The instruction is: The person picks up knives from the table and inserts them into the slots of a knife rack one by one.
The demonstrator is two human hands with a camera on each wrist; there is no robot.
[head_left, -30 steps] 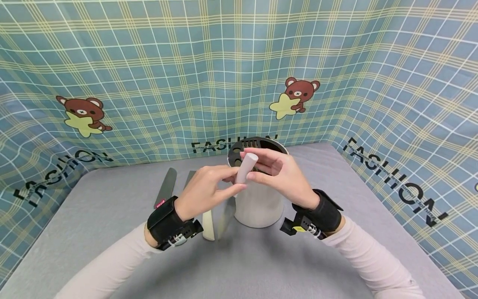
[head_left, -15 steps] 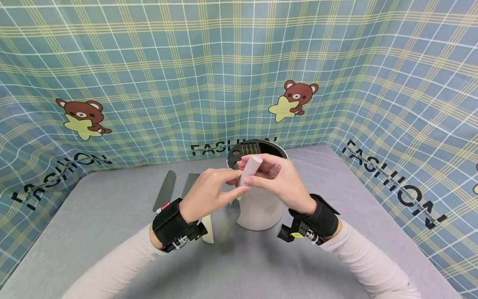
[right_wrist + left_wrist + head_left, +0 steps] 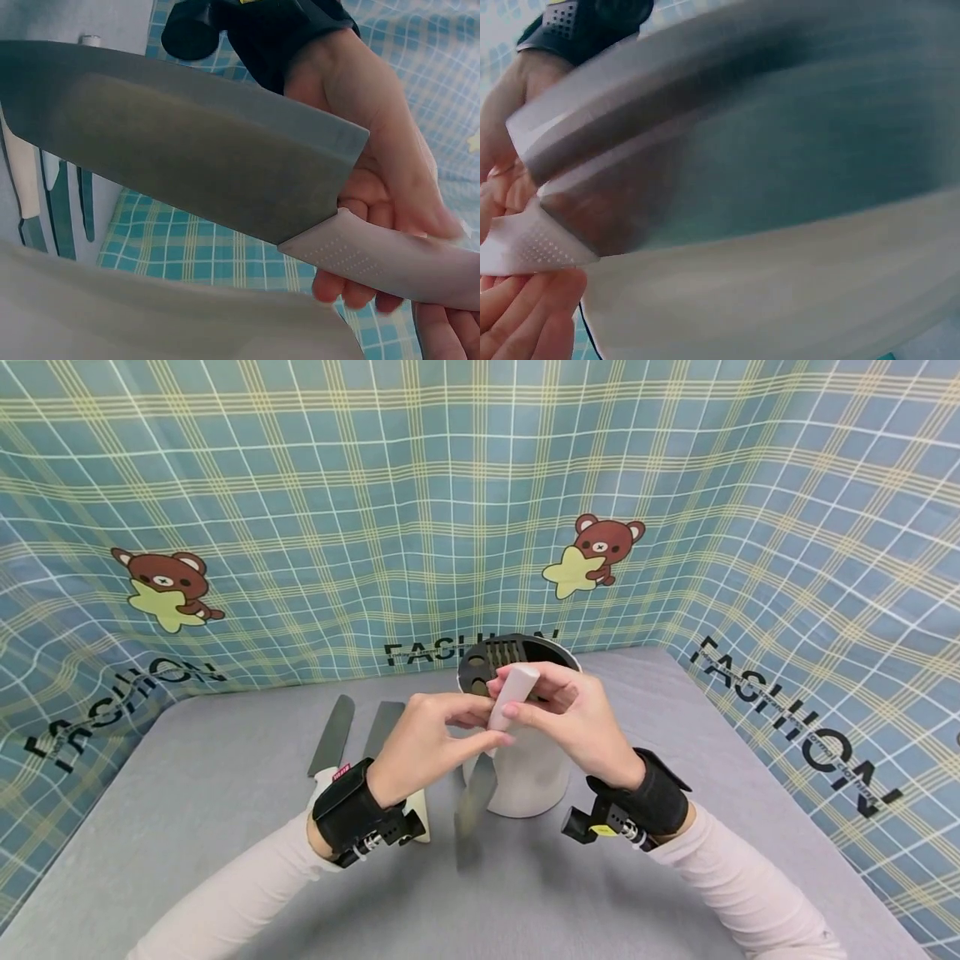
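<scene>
A kitchen knife (image 3: pixel 513 695) with a white handle and a broad steel blade hangs blade down in front of the knife block. My left hand (image 3: pixel 431 739) pinches the handle low, near the blade, between thumb and fingers. Higher up, my right hand (image 3: pixel 573 718) holds the same handle, thumb in front and fingers behind. Dimples mark the handle beside the blade (image 3: pixel 195 142) in the right wrist view. Seen from the left wrist, the blade (image 3: pixel 780 150) is blurred. Behind the hands stands the round white knife block (image 3: pixel 528 785), its black top showing slots and holes.
Left of the block, a knife (image 3: pixel 332 735) with a red tag lies on the grey tabletop (image 3: pixel 225 777). Beside it is another blade (image 3: pixel 385 723), partly hidden by the left hand, and a cream handle (image 3: pixel 418 817). A checked curtain (image 3: pixel 375 527) encloses the back and sides.
The handle has turned between the fingers, and the blade has swung round from edge-on to show more of its side. Both hands have shifted slightly right.
</scene>
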